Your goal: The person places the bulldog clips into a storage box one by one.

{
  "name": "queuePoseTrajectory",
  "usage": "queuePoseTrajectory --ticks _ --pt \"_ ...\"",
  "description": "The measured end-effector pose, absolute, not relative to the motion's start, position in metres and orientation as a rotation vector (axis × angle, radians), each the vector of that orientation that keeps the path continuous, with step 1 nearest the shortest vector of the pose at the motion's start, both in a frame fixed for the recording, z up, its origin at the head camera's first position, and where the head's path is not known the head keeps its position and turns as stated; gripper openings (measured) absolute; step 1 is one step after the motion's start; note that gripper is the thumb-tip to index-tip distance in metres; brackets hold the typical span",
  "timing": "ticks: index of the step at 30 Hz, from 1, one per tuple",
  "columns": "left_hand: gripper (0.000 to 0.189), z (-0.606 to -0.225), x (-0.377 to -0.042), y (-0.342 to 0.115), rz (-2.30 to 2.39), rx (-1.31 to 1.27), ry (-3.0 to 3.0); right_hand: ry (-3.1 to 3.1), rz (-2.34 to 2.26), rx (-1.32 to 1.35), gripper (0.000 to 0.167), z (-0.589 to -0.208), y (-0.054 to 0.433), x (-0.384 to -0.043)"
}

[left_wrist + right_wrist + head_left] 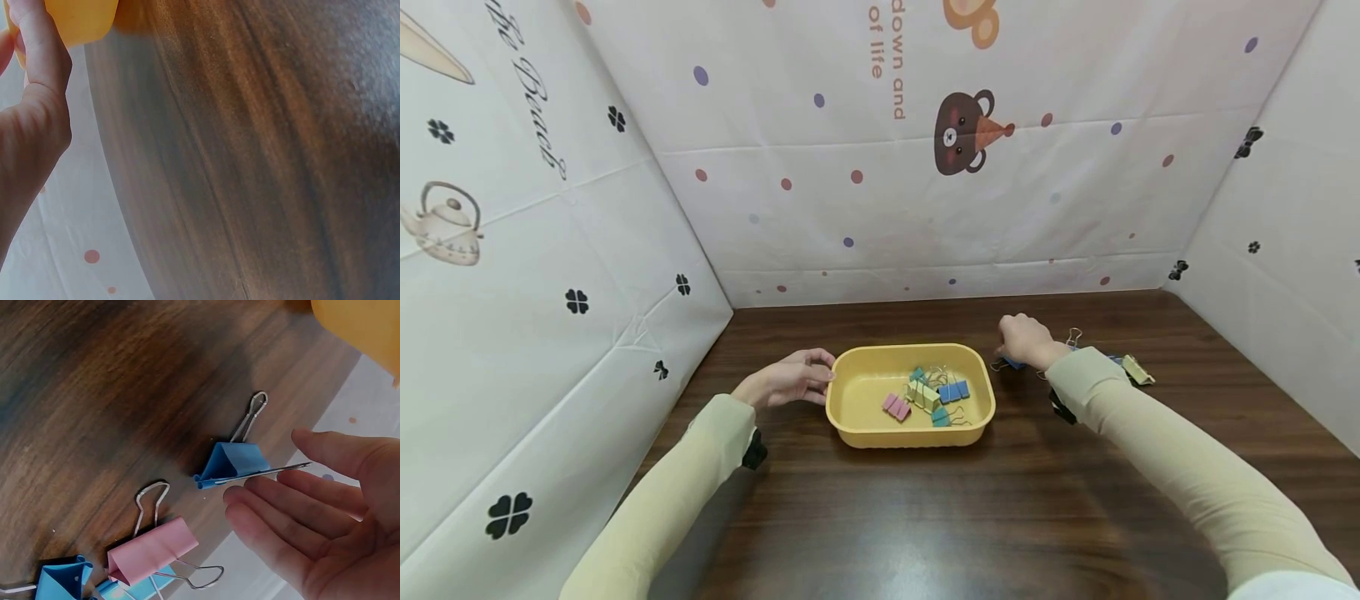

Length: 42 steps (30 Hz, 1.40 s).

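My left hand (793, 377) is at the left end of a yellow plastic basket (910, 440), its loosely bent fingers against the rim. In the left wrist view, fingers (44, 47) overlap the basket's side. Inside the basket lie several binder clips: pink (897, 407), yellow (923, 397), blue (953, 392) and teal (941, 417). My right hand (1028, 340) reaches down right of the basket. In the right wrist view, its fingers lie beside a blue binder clip (234, 461), close under one wire handle, with the thumb held apart.
Near the right hand, a pink binder clip (153, 550) and another blue clip (62, 580) lie on the dark wooden table (910, 517). A yellow clip (1137, 370) sits farther right. Printed white sheets (880, 208) stand behind and at both sides.
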<state>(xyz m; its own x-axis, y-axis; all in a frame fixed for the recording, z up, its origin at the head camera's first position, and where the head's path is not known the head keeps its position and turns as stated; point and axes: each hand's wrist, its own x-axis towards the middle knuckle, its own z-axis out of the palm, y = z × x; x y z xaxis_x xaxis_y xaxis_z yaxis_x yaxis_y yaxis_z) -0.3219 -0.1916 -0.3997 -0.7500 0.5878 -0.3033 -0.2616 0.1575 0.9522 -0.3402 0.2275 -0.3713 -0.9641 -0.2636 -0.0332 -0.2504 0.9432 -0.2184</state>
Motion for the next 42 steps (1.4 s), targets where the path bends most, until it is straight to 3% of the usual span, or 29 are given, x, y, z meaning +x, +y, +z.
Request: queuePoseTrajectory --ticks 26,42 --pt "0.021 -0.398 -0.321 -0.188 1.689 0.198 1.806 3.077 -0.54 -0.456 0.015 -0.369 0.242 -0.344" --pt "0.02 -0.397 -0.32 -0.188 1.693 0.203 1.795 2.757 -1.139 -0.263 0.023 -0.35 0.246 -0.341"
